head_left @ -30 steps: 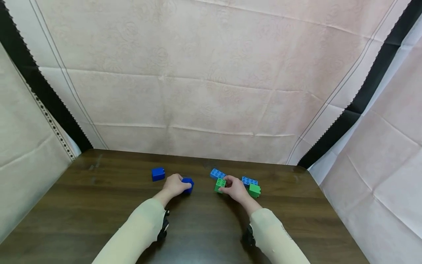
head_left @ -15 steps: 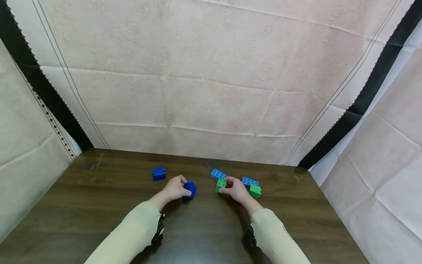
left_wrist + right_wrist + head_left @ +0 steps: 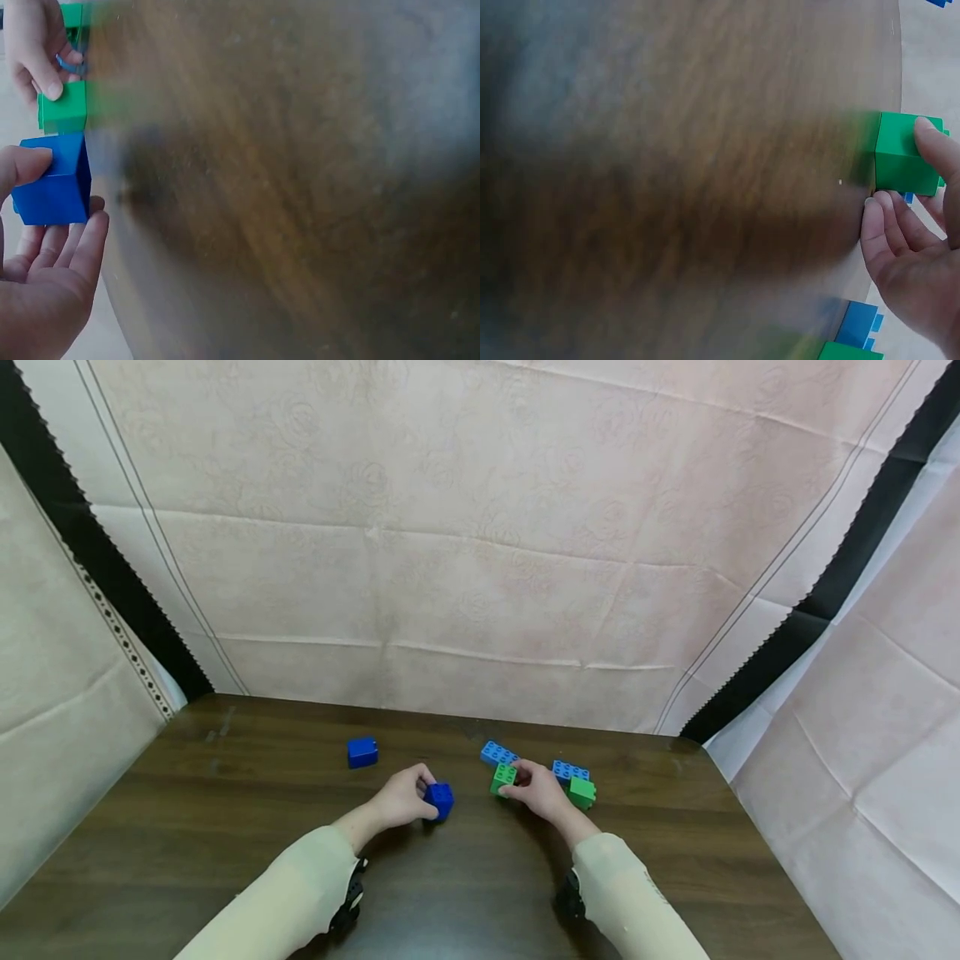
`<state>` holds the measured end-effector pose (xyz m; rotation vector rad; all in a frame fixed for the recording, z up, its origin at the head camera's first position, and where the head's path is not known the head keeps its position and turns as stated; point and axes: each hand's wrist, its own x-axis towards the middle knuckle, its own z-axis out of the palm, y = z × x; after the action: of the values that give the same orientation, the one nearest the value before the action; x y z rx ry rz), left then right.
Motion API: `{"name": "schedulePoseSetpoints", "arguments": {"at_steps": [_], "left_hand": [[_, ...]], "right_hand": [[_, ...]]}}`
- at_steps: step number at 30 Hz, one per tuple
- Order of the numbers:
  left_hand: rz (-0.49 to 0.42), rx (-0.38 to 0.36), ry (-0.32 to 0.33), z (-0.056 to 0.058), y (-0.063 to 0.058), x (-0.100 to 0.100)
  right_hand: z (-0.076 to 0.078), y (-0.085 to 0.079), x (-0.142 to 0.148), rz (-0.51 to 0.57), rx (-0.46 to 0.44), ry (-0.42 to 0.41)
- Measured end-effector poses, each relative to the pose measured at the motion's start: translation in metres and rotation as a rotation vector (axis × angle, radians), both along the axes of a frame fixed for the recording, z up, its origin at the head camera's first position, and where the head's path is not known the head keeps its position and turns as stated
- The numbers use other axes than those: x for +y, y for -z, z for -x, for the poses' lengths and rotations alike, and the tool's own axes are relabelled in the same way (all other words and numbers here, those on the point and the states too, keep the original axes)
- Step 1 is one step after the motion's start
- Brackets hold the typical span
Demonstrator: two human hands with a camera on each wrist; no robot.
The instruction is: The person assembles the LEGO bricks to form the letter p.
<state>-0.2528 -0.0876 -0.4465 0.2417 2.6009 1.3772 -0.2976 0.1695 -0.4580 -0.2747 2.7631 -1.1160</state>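
My left hand pinches a dark blue toy brick between thumb and fingers, close over the table. In the left wrist view that blue brick shows its smooth sides, with the thumb on one face and the fingers beneath. To the right, my right hand pinches a green brick, its studs facing up. The right wrist view has the thumb on one side of this green brick, which rests at the table surface. A gap separates the two held bricks in the head view.
Another dark blue brick lies at the back left. Just behind the held green brick is a light blue brick. Right of my right hand, a second light blue brick sits beside another green brick. Pale cloth hangs behind the wooden table.
My left hand has moved right and slightly nearer with the dark blue brick, turning it so its studs no longer show in the head view. The right hand stays put on the green brick.
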Motion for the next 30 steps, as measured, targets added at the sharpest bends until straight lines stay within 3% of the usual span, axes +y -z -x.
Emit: {"name": "schedulePoseSetpoints", "arguments": {"at_steps": [10, 22, 30], "left_hand": [[-0.119, -0.010, 0.131, -0.008, 0.000, 0.001], [-0.158, -0.033, 0.253, -0.022, 0.003, 0.006], [-0.179, -0.048, 0.336, -0.024, 0.010, 0.006]], "right_hand": [[0.002, 0.001, 0.001, -0.001, -0.003, 0.003], [-0.001, -0.002, -0.001, 0.001, -0.013, 0.006], [-0.001, -0.002, -0.001, 0.010, -0.010, -0.002]]}}
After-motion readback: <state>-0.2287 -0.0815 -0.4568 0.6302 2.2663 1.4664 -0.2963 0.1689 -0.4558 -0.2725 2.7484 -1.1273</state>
